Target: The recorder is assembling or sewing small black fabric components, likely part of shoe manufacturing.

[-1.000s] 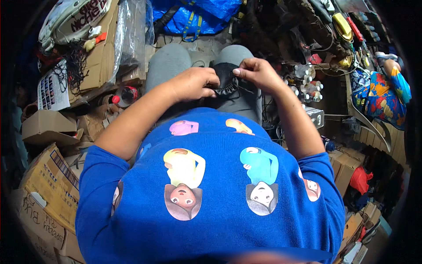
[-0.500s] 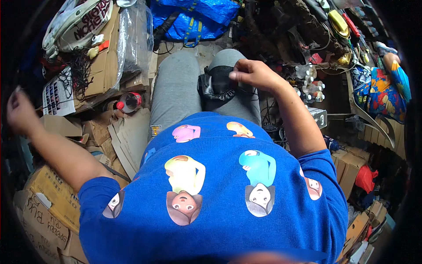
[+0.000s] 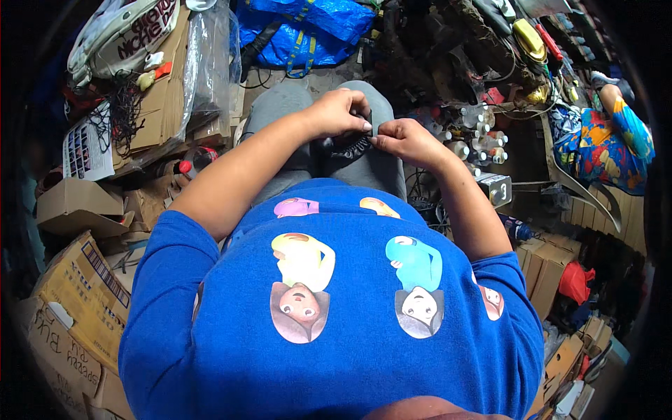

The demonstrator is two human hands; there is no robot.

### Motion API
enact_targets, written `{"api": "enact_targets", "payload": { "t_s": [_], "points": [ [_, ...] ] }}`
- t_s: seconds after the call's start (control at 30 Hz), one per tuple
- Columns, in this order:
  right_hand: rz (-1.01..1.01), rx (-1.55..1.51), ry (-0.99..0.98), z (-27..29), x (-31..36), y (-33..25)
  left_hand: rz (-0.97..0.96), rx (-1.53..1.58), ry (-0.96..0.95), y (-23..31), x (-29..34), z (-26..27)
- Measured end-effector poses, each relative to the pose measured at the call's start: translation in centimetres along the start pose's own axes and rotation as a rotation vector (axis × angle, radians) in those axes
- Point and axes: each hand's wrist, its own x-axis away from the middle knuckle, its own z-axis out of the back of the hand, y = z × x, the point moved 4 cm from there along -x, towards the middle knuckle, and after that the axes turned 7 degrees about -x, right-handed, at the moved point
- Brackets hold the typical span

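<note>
Several bottles (image 3: 486, 138) right, cardboard box (image 3: 78, 205) left, blue bag (image 3: 329, 35) ahead; left hand (image 3: 336, 113), right hand (image 3: 413, 143) pinching black piece (image 3: 351, 148).

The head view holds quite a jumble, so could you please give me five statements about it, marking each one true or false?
1. The left hand's grip and the right hand's grip are close together at the black gathered piece. True.
2. The black gathered piece lies on the floor. False: it is on the person's lap, over the right thigh of the grey trousers.
3. The shirt is plain red. False: it is blue, with printed figures on it.
4. The shiny blue bag lies beyond the knees. True.
5. The bottle with the red cap is on the person's right. False: it is on the person's left.
</note>
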Motion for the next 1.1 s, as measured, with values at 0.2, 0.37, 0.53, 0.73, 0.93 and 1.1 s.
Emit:
{"api": "enact_targets", "payload": {
  "t_s": [0.2,0.37,0.53,0.73,0.93,1.1],
  "points": [
    [-0.028,-0.281,0.054,-0.3,2.8,0.8,0.231,0.316,-0.251,0.7,-0.8,-0.9],
    [0.194,-0.669,0.195,3.1,6.8,-1.0,0.244,0.409,-0.268,-0.9,-1.1,-0.6],
    [0.268,-0.039,0.276,1.9,4.8,-0.4,0.195,0.567,-0.465,-0.4,-0.9,0.2],
    [0.259,0.192,0.288,0.9,3.1,-0.8,0.154,0.51,-0.536,-0.5,-0.9,0.3],
    [0.181,0.236,0.293,0.9,2.8,-1.4,0.138,0.507,-0.538,-0.9,-0.9,0.3],
    [0.196,0.142,0.321,0.0,2.5,-0.6,0.15,0.514,-0.545,-1.1,-1.3,0.0]
  ]
}}
